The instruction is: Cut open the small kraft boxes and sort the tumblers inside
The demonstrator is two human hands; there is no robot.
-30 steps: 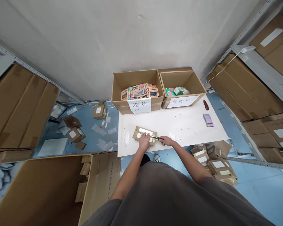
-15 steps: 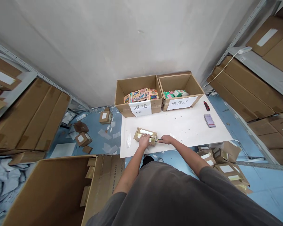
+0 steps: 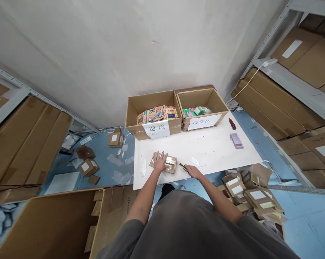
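Observation:
A small cardboard parcel (image 3: 172,163) wrapped in shiny tape lies on the white table (image 3: 219,151), near its front edge. My left hand (image 3: 160,162) rests on top of the parcel with its fingers spread, covering part of it and its label. To the right, my right hand (image 3: 194,171) is closed around a black-and-yellow utility knife (image 3: 183,167). The knife's tip points left at the parcel's right end, a small gap away from it.
Two open cartons stand at the back: one with colourful packs (image 3: 157,114), one with green-and-white boxes (image 3: 199,110). A red knife (image 3: 232,124) lies at right near a blurred purple item (image 3: 236,141). Clear plastic scraps (image 3: 196,162) lie about. A big carton (image 3: 51,223) is at lower left.
The knife has come away from the parcel's right end, moving right with my right hand. My left hand has spread its fingers on the parcel, which looks turned over or rotated. The view shifted slightly.

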